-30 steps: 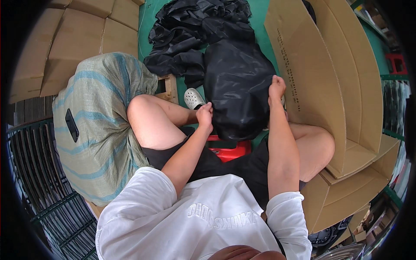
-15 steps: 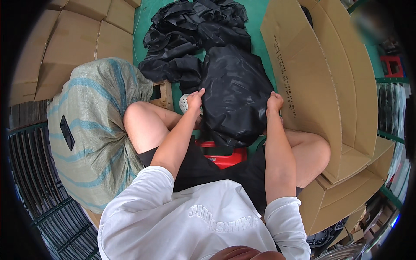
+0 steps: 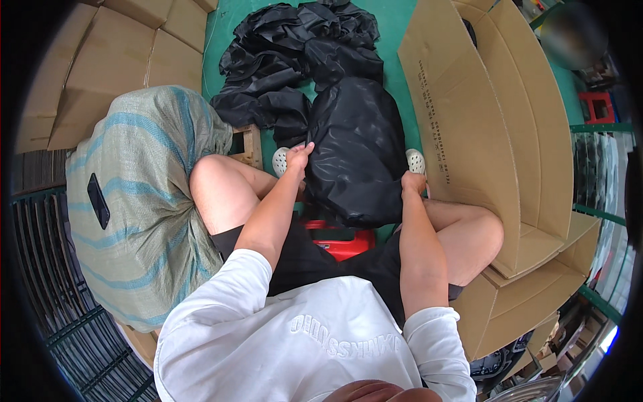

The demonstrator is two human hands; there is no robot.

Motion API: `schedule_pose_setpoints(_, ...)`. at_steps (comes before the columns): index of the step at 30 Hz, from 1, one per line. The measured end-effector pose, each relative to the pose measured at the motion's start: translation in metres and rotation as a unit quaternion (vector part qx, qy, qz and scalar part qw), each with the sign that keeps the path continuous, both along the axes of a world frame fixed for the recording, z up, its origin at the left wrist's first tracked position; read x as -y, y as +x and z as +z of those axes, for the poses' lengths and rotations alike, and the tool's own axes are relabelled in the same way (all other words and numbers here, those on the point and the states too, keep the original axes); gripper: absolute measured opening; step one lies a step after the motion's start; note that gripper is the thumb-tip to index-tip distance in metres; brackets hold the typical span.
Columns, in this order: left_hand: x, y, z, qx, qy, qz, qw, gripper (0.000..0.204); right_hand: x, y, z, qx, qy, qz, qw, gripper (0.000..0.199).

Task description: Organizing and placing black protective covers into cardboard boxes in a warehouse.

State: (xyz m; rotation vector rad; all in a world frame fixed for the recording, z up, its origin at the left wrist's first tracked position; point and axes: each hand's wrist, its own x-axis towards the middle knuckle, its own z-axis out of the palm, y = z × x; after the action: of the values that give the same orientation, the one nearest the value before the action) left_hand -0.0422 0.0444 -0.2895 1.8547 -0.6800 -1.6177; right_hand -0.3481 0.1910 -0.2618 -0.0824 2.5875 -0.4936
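A plump bundle of shiny black sheeting [image 3: 355,147] lies between my legs, its surface creased. My left hand [image 3: 299,159] is closed on its left edge, thumb uppermost; the fingertips are partly hidden. On the near right side, my right hand [image 3: 413,183] grips the same sheeting and draws a fold of it outward. What the bundle contains, if anything, is covered. More crumpled black sheeting [image 3: 268,63] is heaped beyond it on the green floor.
A large open cardboard box [image 3: 469,134] stands at my right. To my left is a striped woven sack [image 3: 140,201] with a phone [image 3: 98,201] on top. A red plastic stool [image 3: 345,244] shows between my thighs. Stacked cartons [image 3: 107,60] stand at the far left.
My right hand has come nearer to me along the bundle's side. The bundle's right side has drawn inward, uncovering a white perforated shoe. My left hand keeps its hold.
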Motion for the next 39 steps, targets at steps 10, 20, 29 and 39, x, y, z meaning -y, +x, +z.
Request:
schedule_pose_setpoints(10,0.060,0.012,-0.009,-0.245,0.030,-0.004,0.969,0.056,0.032,0.006,0.013,0.113,-0.241,-0.118,0.957,0.043)
schedule_pose_setpoints(20,0.138,-0.057,0.043,-0.124,0.038,-0.113,0.985,0.027,0.106,-0.056,-0.010,0.329,-0.193,-0.066,0.922,0.065)
schedule_pose_setpoints(29,0.137,-0.060,-0.010,-0.083,-0.005,-0.083,0.993,0.022,0.148,-0.056,-0.046,0.162,-0.309,0.112,0.930,0.027)
schedule_pose_setpoints(39,0.110,-0.044,-0.019,-0.041,-0.053,-0.064,0.996,0.022,0.132,-0.035,-0.029,-0.009,-0.267,0.129,0.955,0.041)
